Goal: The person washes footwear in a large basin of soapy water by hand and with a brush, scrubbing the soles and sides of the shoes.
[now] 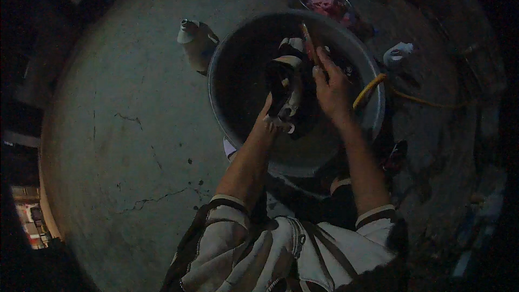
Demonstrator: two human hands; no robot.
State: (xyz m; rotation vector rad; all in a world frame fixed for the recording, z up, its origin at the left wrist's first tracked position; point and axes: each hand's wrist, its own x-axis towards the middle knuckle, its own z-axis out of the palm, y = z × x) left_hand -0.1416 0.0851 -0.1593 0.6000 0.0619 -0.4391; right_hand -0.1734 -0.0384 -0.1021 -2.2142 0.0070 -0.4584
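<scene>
My left hand [265, 112] is closed on a black and white shoe [294, 84], held up over a large grey basin [217, 103]. In my right hand [332, 87] is a narrow scrubbing brush [308, 43] with a tan edge, just right of the shoe's far end. The brush tilts up and away from me; the dim light hides its bristles. Whether it touches the shoe I cannot tell. More dark and pale items, too dark to make out, lie in the basin beyond my right hand.
A yellow hose [369, 91] hangs over the basin's right rim. A white bottle [399, 53] lies to the right, and a pale jug [195, 43] stands left of the basin. Behind is a bowl [346, 1] with something pink [323, 3]. The concrete floor [130, 130] is cracked.
</scene>
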